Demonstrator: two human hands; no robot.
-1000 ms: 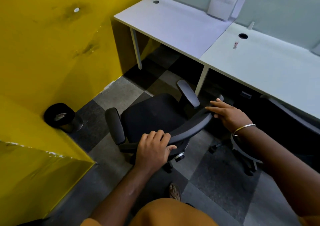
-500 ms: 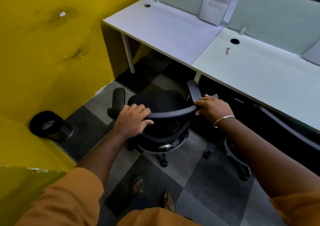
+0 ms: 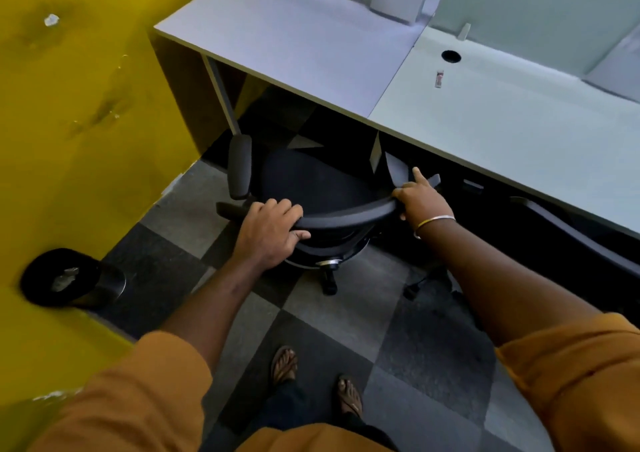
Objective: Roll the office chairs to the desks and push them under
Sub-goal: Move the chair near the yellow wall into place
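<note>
The floor (image 3: 346, 313) is carpet tile in a grey and dark check; on it stand the chair (image 3: 311, 188) on its casters, a black bin (image 3: 69, 277) against the yellow wall, two sandalled feet (image 3: 349, 396), and the desk (image 3: 294, 39); a second desk (image 3: 519, 129) adjoins, a small item (image 3: 439, 79) lying on it.

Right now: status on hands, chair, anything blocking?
Left hand and right hand both grip the backrest top. Office chair at the left desk edge, not fully under. Desk leg near left armrest.
</note>
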